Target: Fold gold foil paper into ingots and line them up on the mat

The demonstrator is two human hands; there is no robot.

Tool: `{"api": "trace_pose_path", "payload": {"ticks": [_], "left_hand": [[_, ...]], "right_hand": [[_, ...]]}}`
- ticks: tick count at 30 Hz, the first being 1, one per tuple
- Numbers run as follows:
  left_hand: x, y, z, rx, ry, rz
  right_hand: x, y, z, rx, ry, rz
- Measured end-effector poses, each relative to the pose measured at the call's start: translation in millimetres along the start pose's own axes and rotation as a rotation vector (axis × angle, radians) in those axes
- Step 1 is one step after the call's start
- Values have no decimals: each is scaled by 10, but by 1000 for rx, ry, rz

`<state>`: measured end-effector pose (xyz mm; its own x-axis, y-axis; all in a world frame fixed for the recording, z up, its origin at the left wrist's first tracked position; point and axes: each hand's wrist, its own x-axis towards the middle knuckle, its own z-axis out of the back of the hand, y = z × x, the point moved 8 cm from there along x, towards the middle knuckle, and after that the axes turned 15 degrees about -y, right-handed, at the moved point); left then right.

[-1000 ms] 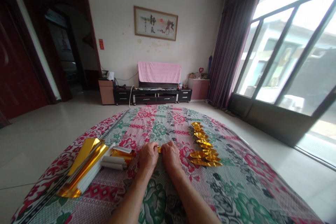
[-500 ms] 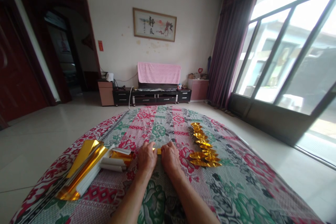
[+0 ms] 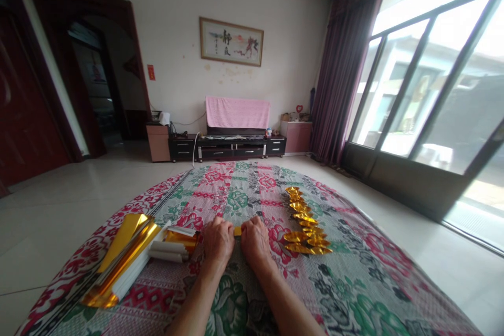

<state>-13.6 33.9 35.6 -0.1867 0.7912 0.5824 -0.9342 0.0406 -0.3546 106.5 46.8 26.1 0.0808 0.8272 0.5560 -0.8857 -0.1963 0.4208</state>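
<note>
Between both hands lies a small strip of gold foil paper (image 3: 237, 231), mostly hidden under the fingers. My left hand (image 3: 219, 239) is closed on its left end, and my right hand (image 3: 255, 239) is closed on its right end. To the left, a stack of gold foil sheets (image 3: 124, 260) with white backs rests on the flowered tablecloth (image 3: 236, 198). Beside it, nearest my left hand, are rolled white-and-gold papers (image 3: 169, 251). A row of folded gold paper ingots (image 3: 308, 236) lies right of my right hand.
Past the table's far edge stands a low black TV cabinet (image 3: 232, 149) with a pink cloth (image 3: 238, 113) over the screen. A purple curtain (image 3: 334, 73) and glazed doors (image 3: 417, 89) are on the right. A dark red door (image 3: 31, 94) is at the left.
The fingers of my left hand have curled in tighter, and less of the gold paper shows between the hands. The view has tilted up slightly. The ingots and stacks stay put.
</note>
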Motion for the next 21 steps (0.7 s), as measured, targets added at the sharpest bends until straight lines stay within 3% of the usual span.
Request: {"api": "trace_pose_path", "payload": {"ticks": [21], "left_hand": [[28, 169, -183, -128, 77, 27]], "right_hand": [[-17, -17, 21, 30, -46, -14]]}}
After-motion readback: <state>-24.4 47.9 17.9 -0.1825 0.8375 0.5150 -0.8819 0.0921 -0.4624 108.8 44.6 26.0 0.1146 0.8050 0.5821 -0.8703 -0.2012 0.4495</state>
